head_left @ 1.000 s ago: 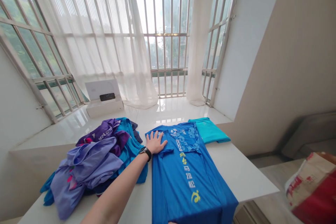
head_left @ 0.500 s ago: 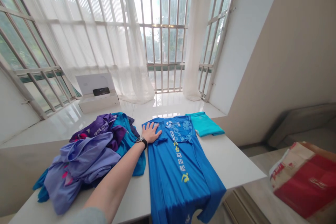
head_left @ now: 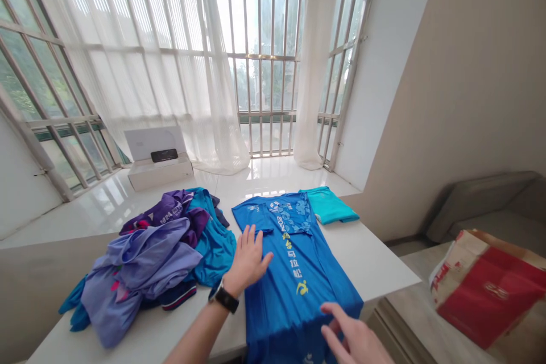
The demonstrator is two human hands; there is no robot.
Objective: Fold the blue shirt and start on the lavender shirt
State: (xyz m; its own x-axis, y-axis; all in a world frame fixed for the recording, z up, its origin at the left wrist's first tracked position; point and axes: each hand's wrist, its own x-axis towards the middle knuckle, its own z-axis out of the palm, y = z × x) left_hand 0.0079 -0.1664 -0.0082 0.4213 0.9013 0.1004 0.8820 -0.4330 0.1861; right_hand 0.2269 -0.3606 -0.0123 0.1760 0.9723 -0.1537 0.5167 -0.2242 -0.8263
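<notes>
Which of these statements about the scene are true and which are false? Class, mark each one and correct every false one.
1. The left hand has a dark watch on its wrist. True.
2. The blue shirt hangs over the near edge of the white table. True.
3. The folded turquoise cloth lies left of the blue shirt. False: the folded turquoise cloth lies to its right, near its far end.
4. A dark rectangular object rests on the white box. True.
5. The red and cream bag stands on the white table. False: the red and cream bag is off it, to the right.
</notes>
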